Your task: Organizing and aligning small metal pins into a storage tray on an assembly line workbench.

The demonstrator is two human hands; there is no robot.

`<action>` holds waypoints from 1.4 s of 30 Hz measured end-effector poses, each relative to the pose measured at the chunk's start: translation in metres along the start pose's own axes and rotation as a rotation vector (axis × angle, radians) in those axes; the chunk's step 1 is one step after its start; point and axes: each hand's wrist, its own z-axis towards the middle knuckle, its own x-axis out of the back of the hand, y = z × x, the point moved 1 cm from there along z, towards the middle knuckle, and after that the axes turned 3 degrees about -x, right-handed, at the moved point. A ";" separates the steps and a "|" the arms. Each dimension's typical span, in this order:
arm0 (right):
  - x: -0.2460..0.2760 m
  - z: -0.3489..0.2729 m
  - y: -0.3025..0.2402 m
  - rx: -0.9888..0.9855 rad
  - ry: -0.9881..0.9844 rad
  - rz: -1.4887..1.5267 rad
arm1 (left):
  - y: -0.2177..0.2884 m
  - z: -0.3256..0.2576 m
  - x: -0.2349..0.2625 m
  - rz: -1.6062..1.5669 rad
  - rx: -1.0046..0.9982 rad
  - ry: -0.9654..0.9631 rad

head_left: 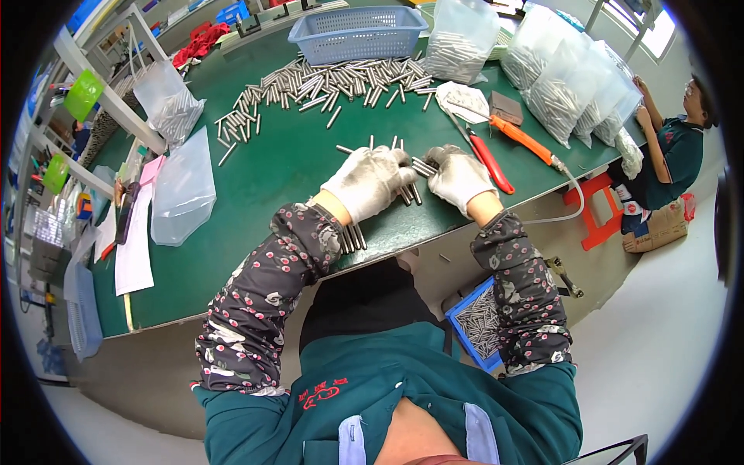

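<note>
Both my hands wear whitish work gloves and meet over the green table near its front edge. My left hand is closed, its fingers curled over several short metal pins that stick out above and below it. My right hand pinches a few metal pins at the gap between the hands. The palm sides and exact finger contact are hidden. Under my left wrist a short row of pins lies on the table. Beyond the hands spreads a large loose pile of the same pins.
A blue plastic basket stands behind the pile. Pin-filled clear bags line the back right, near red-handled pliers and an orange air gun with a hose. A blue crate of pins sits below. A co-worker sits at right.
</note>
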 end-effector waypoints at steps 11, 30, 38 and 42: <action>-0.002 -0.008 0.033 0.083 0.149 0.056 | -0.001 0.047 -0.015 0.211 -0.358 -0.259; 0.003 -0.023 0.018 0.014 0.211 0.018 | 0.007 0.046 0.009 0.039 0.496 -0.058; -0.002 -0.011 -0.010 0.037 0.181 -0.044 | -0.030 -0.011 0.013 -0.187 0.175 -0.079; -0.006 -0.012 -0.008 0.055 0.146 -0.011 | -0.022 -0.012 0.002 -0.073 0.063 -0.153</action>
